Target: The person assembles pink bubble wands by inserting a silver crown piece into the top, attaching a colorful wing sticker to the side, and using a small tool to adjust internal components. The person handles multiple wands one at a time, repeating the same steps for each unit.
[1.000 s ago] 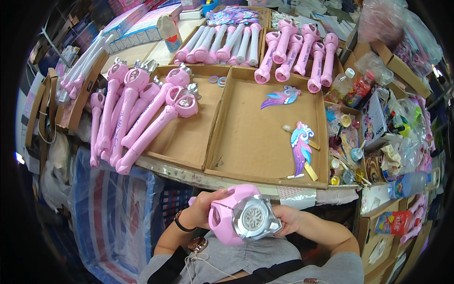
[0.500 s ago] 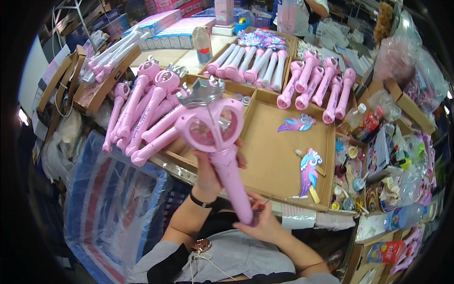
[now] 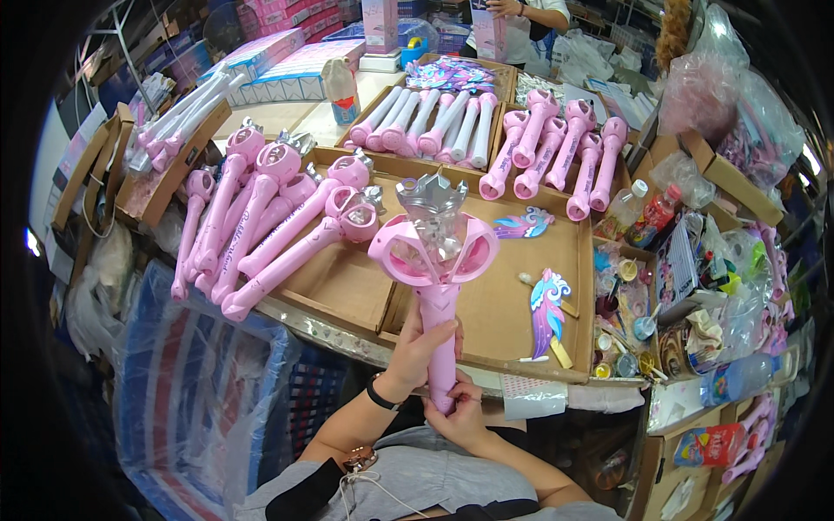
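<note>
A pink toy wand [image 3: 440,300] with a silver crown and a ring-shaped head of open windows stands nearly upright before me, tilted slightly. My left hand [image 3: 419,354] is closed around the middle of its handle. Down at the butt end, my right hand [image 3: 460,417] pinches the handle's tip with curled fingers. Behind the wand lies an open cardboard tray [image 3: 469,334]. Two purple-and-blue wing pieces rest in it: one wing [image 3: 525,224] near the back, another wing [image 3: 549,313] at the right beside a yellow-handled tool [image 3: 560,352].
Several crowned pink wands [image 3: 261,217] are piled at the left. White-and-pink handles [image 3: 434,122] fill a box at the back; pink wand bodies [image 3: 556,143] lie to its right. Small paint pots [image 3: 625,365] and bottles [image 3: 665,217] crowd the right. A person [image 3: 530,17] works across the table.
The wand has swung more upright and moved right, its head turning toward me. My left hand now grips lower on the handle. A thin tool tip beside my right hand no longer shows.
</note>
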`<state>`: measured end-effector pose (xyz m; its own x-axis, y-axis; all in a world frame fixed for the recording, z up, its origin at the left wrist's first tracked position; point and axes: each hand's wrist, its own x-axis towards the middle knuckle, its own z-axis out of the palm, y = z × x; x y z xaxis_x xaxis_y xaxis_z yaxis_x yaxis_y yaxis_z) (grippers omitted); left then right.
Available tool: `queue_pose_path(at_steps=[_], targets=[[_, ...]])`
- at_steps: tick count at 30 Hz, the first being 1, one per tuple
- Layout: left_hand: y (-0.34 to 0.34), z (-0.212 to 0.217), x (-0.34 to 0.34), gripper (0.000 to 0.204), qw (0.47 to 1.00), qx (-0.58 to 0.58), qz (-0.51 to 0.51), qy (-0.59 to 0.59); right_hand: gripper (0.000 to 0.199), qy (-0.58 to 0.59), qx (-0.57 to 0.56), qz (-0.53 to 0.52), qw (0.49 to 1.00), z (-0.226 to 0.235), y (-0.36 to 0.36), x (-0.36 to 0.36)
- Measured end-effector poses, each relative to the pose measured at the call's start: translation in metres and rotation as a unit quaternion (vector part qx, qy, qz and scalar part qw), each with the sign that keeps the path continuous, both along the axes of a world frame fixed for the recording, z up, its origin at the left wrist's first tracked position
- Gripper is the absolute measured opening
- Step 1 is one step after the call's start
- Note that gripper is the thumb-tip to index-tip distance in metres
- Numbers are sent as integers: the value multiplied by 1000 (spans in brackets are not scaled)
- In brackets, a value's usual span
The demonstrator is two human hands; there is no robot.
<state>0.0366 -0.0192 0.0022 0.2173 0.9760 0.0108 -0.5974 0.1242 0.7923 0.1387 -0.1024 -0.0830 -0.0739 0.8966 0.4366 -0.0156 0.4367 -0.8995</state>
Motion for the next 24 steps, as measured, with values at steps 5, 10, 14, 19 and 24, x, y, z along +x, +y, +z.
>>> queue_pose_path(at_steps=[5, 10, 14, 19, 24], targets=[[6, 6, -10, 57, 998, 57, -17, -11, 49, -31, 31, -5, 999, -2, -6, 4], [27, 18, -21, 96, 994, 93, 59, -19, 47, -40, 42, 25, 998, 7, -11, 10], [12, 12, -14, 63, 991, 117, -29, 52, 41, -8, 18, 2, 1000, 13, -9, 7], [2, -5, -9, 56, 997, -3, -56, -55, 40, 3, -10, -4, 1000, 11, -10, 8], [19, -3, -18, 50, 995, 9, -63, -79, 39, 7, -11, 3, 1000, 3, -14, 10]])
